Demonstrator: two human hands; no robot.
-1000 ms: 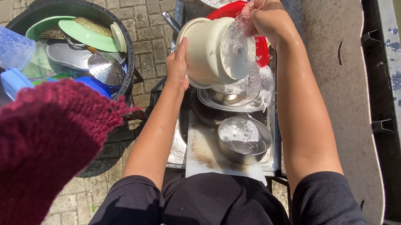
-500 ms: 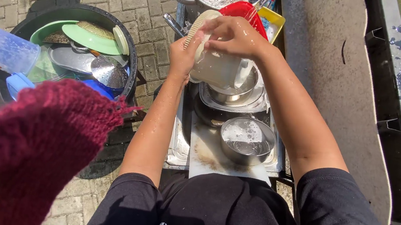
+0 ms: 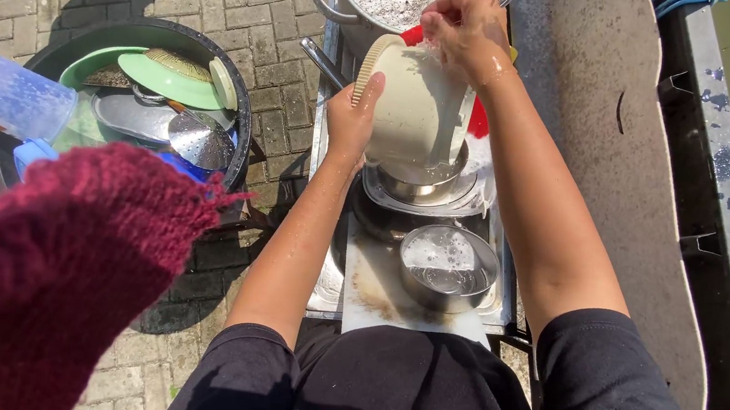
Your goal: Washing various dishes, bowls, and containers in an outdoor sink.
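Hands grip a tilted cream container (image 3: 414,110): left hand (image 3: 352,119) clasps its side, right hand (image 3: 463,31) its top.

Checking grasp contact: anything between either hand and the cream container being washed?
Nothing visible. The left hand grips the cream container directly at its side; the right hand presses on its upper end with only suds and water there. The container hangs tilted above a steel bowl.

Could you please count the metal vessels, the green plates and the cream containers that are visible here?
Metal vessels: 3, the big pot, the small soapy bowl, the bowl under the container
Green plates: 2
Cream containers: 1, held by both hands
Total: 6
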